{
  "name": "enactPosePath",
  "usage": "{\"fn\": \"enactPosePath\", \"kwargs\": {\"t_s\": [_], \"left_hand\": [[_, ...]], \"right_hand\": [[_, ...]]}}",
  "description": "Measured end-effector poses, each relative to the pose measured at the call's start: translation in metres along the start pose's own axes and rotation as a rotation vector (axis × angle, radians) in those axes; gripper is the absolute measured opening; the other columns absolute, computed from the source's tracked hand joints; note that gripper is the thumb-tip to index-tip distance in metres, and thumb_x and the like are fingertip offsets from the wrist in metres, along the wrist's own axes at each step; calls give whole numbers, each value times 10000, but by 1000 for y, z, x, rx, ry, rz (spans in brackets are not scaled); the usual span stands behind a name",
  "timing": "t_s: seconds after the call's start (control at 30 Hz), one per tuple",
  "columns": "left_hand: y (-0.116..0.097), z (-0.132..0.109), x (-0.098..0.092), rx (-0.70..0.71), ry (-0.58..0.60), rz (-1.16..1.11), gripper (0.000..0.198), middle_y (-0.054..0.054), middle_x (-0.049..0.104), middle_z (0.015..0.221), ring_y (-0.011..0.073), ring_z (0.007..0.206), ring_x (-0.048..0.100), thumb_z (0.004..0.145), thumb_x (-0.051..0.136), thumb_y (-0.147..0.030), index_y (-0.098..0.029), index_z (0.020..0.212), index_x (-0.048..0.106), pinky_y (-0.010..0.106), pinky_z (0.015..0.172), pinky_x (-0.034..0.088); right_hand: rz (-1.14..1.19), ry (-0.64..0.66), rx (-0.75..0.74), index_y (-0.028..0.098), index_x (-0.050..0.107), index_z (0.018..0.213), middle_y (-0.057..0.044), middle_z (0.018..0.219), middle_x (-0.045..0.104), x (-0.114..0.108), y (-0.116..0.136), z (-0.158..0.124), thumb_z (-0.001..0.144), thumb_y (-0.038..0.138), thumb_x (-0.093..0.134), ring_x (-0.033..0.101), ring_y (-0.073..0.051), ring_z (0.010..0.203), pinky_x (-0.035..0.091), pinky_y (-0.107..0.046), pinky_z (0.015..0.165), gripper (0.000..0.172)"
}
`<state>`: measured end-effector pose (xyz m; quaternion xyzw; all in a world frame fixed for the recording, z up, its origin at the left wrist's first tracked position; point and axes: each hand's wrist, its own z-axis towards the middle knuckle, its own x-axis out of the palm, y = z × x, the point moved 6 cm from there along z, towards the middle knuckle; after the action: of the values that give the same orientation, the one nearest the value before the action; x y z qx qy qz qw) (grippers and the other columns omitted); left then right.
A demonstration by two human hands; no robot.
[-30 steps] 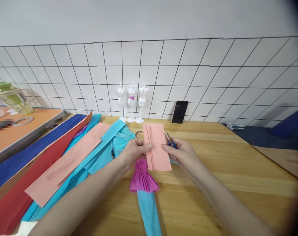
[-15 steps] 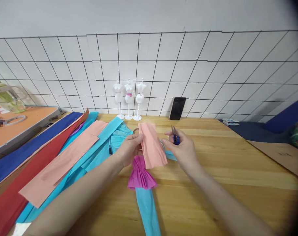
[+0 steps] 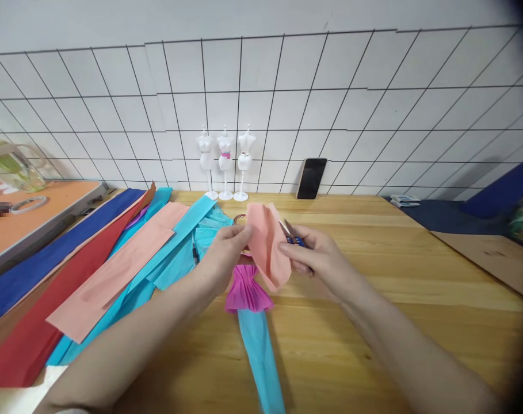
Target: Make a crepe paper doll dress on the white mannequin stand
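My left hand (image 3: 223, 253) pinches the left edge of a salmon-pink crepe paper piece (image 3: 267, 247), which is raised above the table and curls at its lower end. In my right hand (image 3: 324, 253) is a small pair of scissors (image 3: 292, 237) with blue handles. Their blades are parted and point up-left, close by the paper's upper right edge; whether they touch it I cannot tell. Below the paper lies a magenta pleated paper skirt shape (image 3: 247, 293), with a light blue crepe strip (image 3: 261, 356) running from under it toward me.
Crepe paper strips in blue (image 3: 71, 253), red (image 3: 67, 310) and pink (image 3: 118, 270) lie at the left, beside a pen (image 3: 195, 250). Three white mini mannequins (image 3: 225, 164) and a phone (image 3: 312, 178) stand by the tiled wall. Cardboard (image 3: 489, 261) lies at the right.
The scissors have swung from upright to pointing left, with their blades now parted close to the paper. The pink paper has bent and curled. The view has tilted slightly.
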<state>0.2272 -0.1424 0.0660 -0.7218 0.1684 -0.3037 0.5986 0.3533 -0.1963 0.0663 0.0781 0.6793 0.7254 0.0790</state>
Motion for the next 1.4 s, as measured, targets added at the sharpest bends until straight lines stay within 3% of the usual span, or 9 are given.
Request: {"fn": "enactPosePath", "kwargs": {"t_s": [0.17,0.3,0.37,0.47,0.57,0.77,0.9,1.1,1.4], "left_hand": [[3,-37,-30,-178,-212,-112,195,40,611,707,135,630,555,755,625,-319,-136,691,614,213,549,410],[55,-94,-42,-487,-351,-229,154,42,642,657,189,612,604,676,695,-295,-159,712,632,275,586,459],[81,-118,-38,-593,-302,-342,172,85,668,679,255,687,643,638,713,-270,-143,738,652,337,649,486],[104,-141,-37,-665,-308,-448,211,121,690,734,316,802,658,599,730,-214,-131,785,674,390,719,497],[106,-144,-41,-646,-379,-464,214,132,700,798,313,845,659,642,709,-188,-120,841,673,399,751,504],[101,-132,-54,-600,-523,-353,89,99,707,837,227,762,679,746,634,-148,-143,835,637,311,682,529],[103,-131,-58,-607,-542,-295,49,86,704,779,211,704,680,751,627,-143,-141,800,629,289,631,531],[104,-132,-62,-599,-517,-312,218,101,714,838,254,789,689,706,670,-145,-131,923,648,320,666,540],[98,-134,-61,-583,-489,-340,214,118,712,899,279,872,674,718,633,-139,-136,931,653,365,749,530]], "right_hand": [[214,56,294,186,490,690,98,473,353,-7,-21,-34,586,332,719,194,-23,380,77,-202,382,291],[141,102,580,180,485,704,102,487,324,-2,-76,-89,593,358,679,173,-20,384,81,-190,374,285],[79,125,661,184,496,724,95,501,342,3,-103,-114,603,338,657,186,-24,368,87,-191,369,253],[63,85,573,185,473,602,76,508,342,4,-123,-132,530,261,691,323,-62,455,231,-196,432,243],[68,41,548,192,423,566,79,516,320,0,-129,-135,521,247,696,320,-61,468,239,-198,450,282],[34,71,642,216,419,696,128,454,285,-1,-119,-121,612,387,639,151,-18,328,81,-188,341,291],[5,67,644,217,400,684,133,442,279,2,-110,-115,613,384,645,157,-13,334,93,-176,343,305],[-38,36,633,222,383,646,123,443,271,5,-107,-113,629,337,637,166,-26,350,91,-191,367,280],[-136,51,515,210,340,556,91,486,296,4,-113,-107,605,234,625,243,-40,412,165,-193,390,290]]}}
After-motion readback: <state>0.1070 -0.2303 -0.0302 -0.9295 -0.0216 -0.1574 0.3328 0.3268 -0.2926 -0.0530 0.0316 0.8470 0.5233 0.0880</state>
